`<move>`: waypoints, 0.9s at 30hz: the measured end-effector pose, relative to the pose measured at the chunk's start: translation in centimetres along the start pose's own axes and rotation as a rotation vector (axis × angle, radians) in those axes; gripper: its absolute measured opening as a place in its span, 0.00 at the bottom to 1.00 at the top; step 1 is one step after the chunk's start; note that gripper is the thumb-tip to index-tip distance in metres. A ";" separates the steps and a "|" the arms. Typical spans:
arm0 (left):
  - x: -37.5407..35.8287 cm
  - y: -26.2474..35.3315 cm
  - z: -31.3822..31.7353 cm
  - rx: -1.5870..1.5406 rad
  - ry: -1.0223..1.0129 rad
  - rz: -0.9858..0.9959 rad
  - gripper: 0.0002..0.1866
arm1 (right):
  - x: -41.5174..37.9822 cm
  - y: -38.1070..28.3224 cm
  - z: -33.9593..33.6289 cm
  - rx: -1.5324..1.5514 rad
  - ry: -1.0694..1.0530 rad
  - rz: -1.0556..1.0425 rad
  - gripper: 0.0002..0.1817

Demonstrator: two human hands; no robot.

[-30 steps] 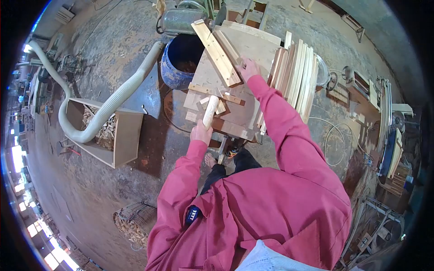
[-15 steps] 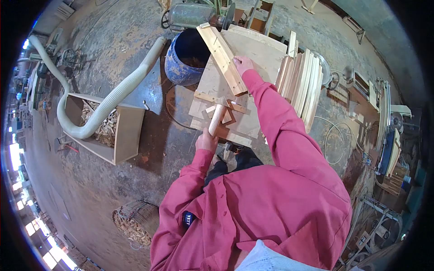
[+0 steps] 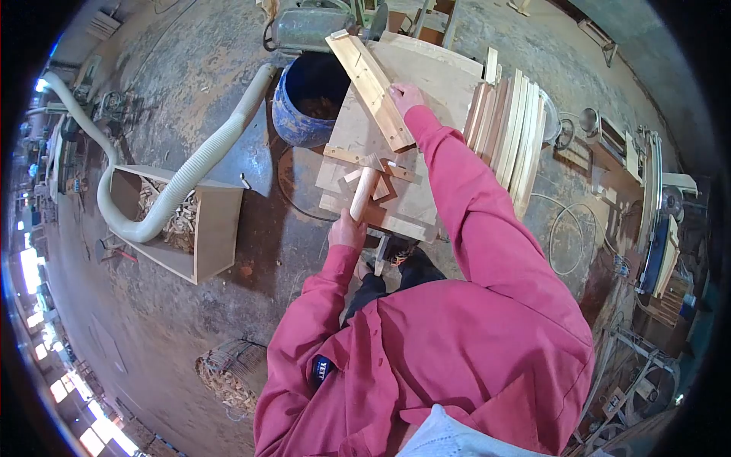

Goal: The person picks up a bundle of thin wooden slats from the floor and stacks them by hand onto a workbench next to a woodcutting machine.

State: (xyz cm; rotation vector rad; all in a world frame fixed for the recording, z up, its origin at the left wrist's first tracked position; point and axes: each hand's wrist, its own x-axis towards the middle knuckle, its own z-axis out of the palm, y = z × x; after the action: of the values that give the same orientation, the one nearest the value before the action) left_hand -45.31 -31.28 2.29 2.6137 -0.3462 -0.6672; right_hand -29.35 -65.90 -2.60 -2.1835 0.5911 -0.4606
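Note:
My left hand point(image 3: 347, 231) is closed around the lower end of a pale, narrow wooden piece point(image 3: 365, 187) at the near edge of the plywood work surface point(image 3: 426, 80). The far end of that piece lies by a small wooden jig point(image 3: 382, 190) of crossed strips and a reddish-brown square block. My right hand point(image 3: 407, 100) has its fingers bent against the right edge of a long wooden board point(image 3: 371, 87) with holes in it, which lies diagonally across the surface. Its fingertips are partly hidden.
Stacked wooden strips point(image 3: 509, 133) stand right of the surface. A blue barrel point(image 3: 298, 120) is at its left. Farther left, a white flexible hose point(image 3: 202, 156) runs into a wooden box point(image 3: 217, 232) of offcuts. A wire basket point(image 3: 236, 369) of scraps sits on the floor.
The view has shifted slightly. My left hand and the narrow wooden piece have moved a little forward, toward the jig. My right hand stays at the long board's edge.

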 end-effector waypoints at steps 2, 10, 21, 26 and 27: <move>1.0 0.7 0.0 -0.014 0.002 0.007 0.19 | 1.0 0.5 -0.1 0.029 0.026 -0.034 0.18; 4.0 2.4 0.4 -0.036 0.031 -0.008 0.19 | 4.2 -0.3 -2.0 -0.002 0.033 0.080 0.17; 0.8 0.1 0.3 -0.037 0.071 0.051 0.18 | -3.8 -0.7 -4.2 -0.177 0.100 0.014 0.21; -1.5 -1.6 0.3 -0.048 0.060 0.035 0.18 | -6.4 -1.0 -2.4 -0.139 0.025 0.004 0.16; -1.8 -1.8 0.3 -0.049 0.059 0.034 0.18 | -6.4 -0.9 -2.1 -0.135 0.007 0.004 0.17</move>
State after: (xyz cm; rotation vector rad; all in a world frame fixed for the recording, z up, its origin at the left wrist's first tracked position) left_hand -46.79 -29.18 1.97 2.5696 -0.3513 -0.5792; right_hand -35.41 -63.16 -1.47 -2.3090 0.6467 -0.4379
